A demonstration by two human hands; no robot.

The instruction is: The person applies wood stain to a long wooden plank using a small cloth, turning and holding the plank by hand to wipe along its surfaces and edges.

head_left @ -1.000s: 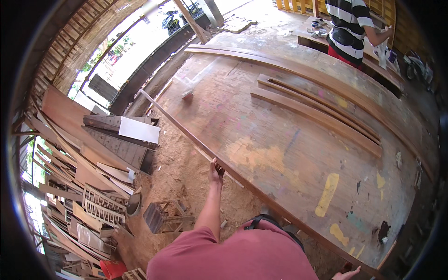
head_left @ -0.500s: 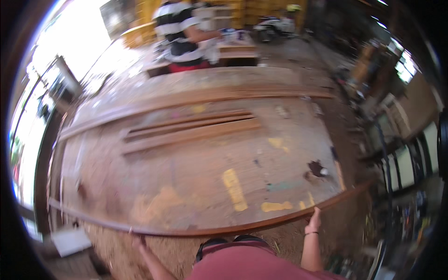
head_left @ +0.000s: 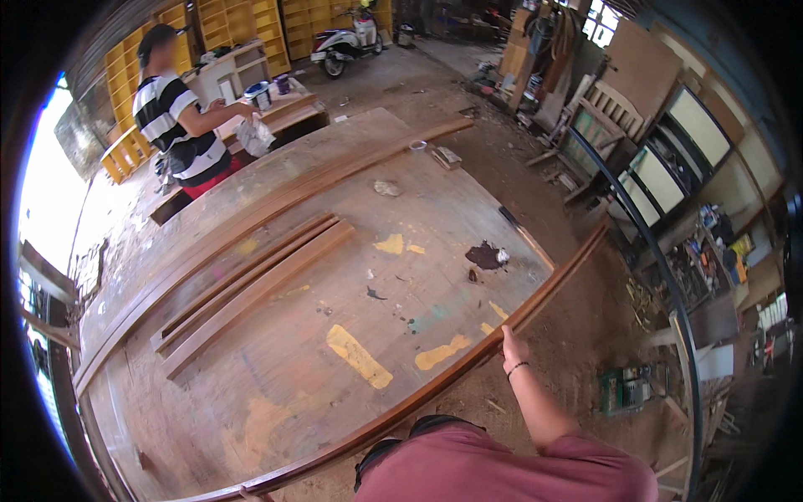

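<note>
A long, narrow brown wooden strip (head_left: 552,289) lies along the near edge of the worktable and juts past its right corner. My right hand (head_left: 514,347), a dark band at its wrist, is closed around this strip right of the middle. Far down at the lower edge, only a little of my left hand (head_left: 253,495) shows, its thumb at the same strip; the other fingers are cut off. The large plywood tabletop (head_left: 284,360) carries yellow and green paint marks. On it rest several shorter wooden pieces (head_left: 259,299) and, farther back, long boards (head_left: 335,182).
A dark stain (head_left: 481,255) with a whitish lump marks the tabletop's right side. Behind the table, a person in a striped shirt (head_left: 171,109) holds a pale cloth or bag near paint cans (head_left: 258,95). A scooter (head_left: 347,42) and a curved dark bar (head_left: 657,243) stand beyond.
My view has swung right, so the table now appears slanted and the co-worker farther left. My right hand keeps its hold on the strip; my left hand has mostly slipped below the picture.
</note>
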